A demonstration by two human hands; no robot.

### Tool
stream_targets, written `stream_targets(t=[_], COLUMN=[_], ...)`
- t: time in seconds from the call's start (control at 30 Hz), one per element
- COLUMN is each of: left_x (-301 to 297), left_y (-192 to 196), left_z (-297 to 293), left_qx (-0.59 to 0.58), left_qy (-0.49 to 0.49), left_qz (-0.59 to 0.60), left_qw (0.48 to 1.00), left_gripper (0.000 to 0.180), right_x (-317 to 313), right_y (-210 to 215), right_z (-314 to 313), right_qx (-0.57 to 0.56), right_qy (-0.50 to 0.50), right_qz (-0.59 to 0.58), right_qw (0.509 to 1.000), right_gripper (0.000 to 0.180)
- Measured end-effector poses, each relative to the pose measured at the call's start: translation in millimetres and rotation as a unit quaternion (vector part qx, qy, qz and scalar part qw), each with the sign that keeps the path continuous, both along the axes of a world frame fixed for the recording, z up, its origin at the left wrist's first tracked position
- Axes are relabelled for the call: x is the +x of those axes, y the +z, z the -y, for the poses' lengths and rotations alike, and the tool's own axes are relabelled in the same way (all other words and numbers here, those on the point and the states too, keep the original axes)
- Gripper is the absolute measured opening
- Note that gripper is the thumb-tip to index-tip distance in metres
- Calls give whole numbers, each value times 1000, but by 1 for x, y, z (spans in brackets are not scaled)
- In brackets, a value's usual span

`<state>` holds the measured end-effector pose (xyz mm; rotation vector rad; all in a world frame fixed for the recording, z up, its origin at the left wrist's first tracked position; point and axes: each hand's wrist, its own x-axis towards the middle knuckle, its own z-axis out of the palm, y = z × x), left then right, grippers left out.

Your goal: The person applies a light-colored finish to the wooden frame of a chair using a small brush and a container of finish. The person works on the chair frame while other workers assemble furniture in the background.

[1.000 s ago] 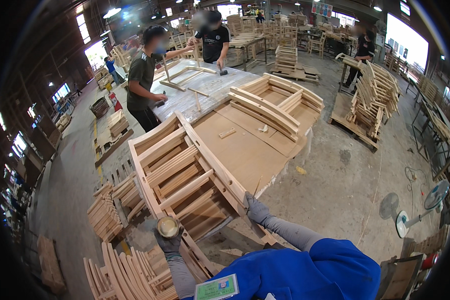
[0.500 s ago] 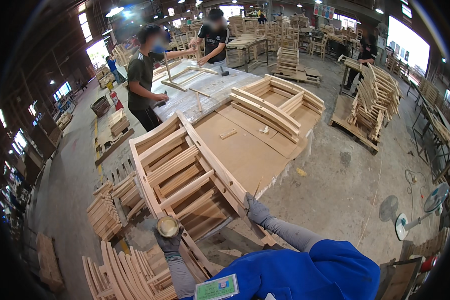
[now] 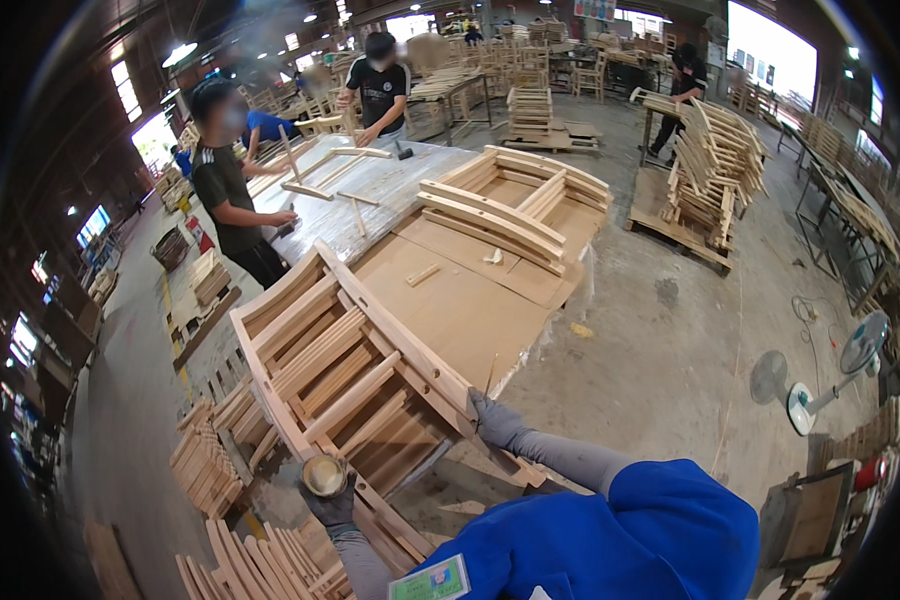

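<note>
My left hand point(image 3: 332, 504), in a grey glove, is closed around a small round cup point(image 3: 324, 476) with pale, creamy contents. It is beside the near left rail of a wooden chair frame point(image 3: 365, 385), which lies at the table's near left end with several slats across it. My right hand point(image 3: 500, 422), also gloved, is closed at the frame's right rail point(image 3: 400, 335). A thin stick point(image 3: 492, 372) points up from its fingers; its lower end is hidden. Further back on the table sits a second stack of curved wooden frames point(image 3: 495, 220).
Cardboard point(image 3: 450, 290) covers the near tabletop, with a small wood block point(image 3: 423, 274) on it. Co-workers stand at the far end beside a part-built frame point(image 3: 315, 185). Stacked slats point(image 3: 208, 465) are at my left, a loaded pallet point(image 3: 680, 235) and a fan point(image 3: 800, 408) at right.
The whole view has shifted, with the table and frames now further left and slightly higher. A person in blue now shows bending behind the far table. My hands keep their holds.
</note>
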<state>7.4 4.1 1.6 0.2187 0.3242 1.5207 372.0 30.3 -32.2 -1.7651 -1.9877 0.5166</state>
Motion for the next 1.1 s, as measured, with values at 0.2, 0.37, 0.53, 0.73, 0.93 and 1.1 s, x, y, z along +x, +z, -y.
stream_targets(t=[0.2, 0.37, 0.53, 0.73, 0.93, 1.1], left_x=[-2, 2, 3, -2, -2, 0], left_y=[3, 6, 7, 4, 1, -4], left_z=[3, 2, 5, 3, 2, 4], left_qx=[1, 24, 35, 5, -74, -46], left_qy=[11, -17, -36, 12, 45, 64], left_qz=[-3, 41, 42, -25, -34, -88], left_qw=[1000, 999, 998, 1000, 996, 993], left_gripper=[59, 62, 63, 58, 57, 58], right_x=[-5, -5, -6, -3, -4, -2], right_y=[5, 6, 6, 3, 6, 8], right_z=[-1, -1, 0, 0, 1, 3], right_qx=[-34, -55, -59, -34, -35, -30], right_qy=[-2, -4, -2, 0, 8, 4], right_qz=[11, 7, 4, -11, 5, 14], right_qw=[999, 998, 998, 999, 999, 999], right_gripper=[72, 73, 74, 75, 74, 72])
